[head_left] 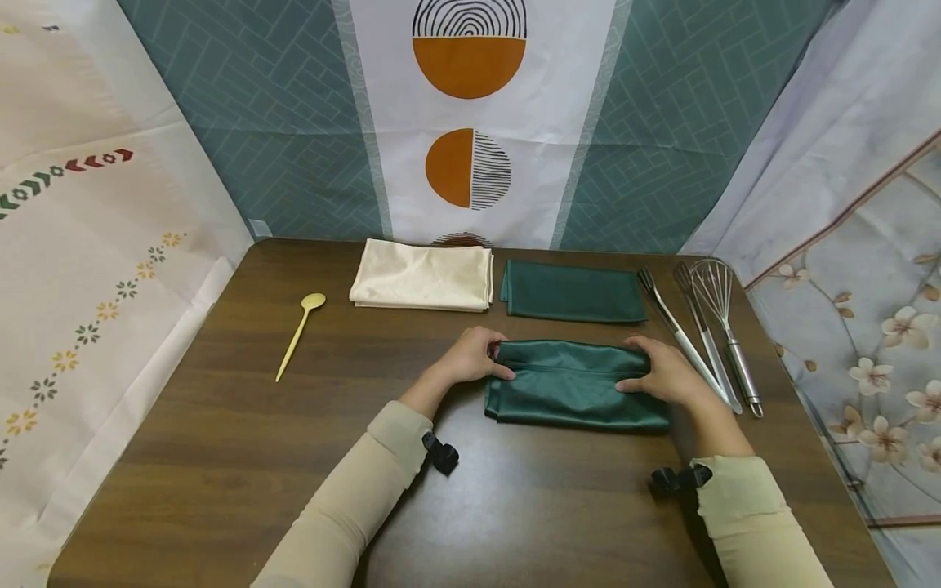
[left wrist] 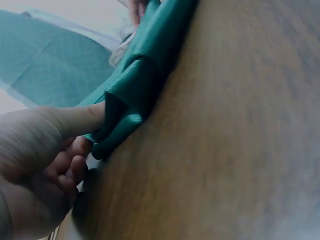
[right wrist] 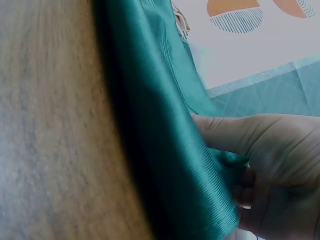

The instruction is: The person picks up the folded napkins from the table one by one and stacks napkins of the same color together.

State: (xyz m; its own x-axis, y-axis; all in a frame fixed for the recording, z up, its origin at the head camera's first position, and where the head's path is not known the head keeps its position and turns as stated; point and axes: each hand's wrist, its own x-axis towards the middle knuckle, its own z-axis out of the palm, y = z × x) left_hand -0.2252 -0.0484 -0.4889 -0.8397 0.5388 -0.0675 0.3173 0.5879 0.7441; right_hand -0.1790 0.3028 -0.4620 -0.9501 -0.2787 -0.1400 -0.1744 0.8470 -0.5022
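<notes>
A folded shiny green cloth [head_left: 566,392] lies on the table between the two hands, its layers stacked in a rough rectangle. My left hand [head_left: 474,357] pinches its far left corner, thumb over the top and fingers beneath. In the left wrist view the thumb [left wrist: 82,119] presses on the fold and loose layers gape at the end. On the far right side my right hand [head_left: 665,371] grips the same cloth, and the right wrist view shows that thumb [right wrist: 225,131] on top. Fingers of both hands are partly hidden by the cloth.
Behind lie a folded cream cloth [head_left: 422,276] and a second folded green cloth [head_left: 573,291]. Tongs [head_left: 684,339], another long metal utensil [head_left: 709,343] and a whisk [head_left: 724,318] lie at right, close to the right hand. A yellow spoon [head_left: 299,335] rests on the wooden table [head_left: 220,425] at left.
</notes>
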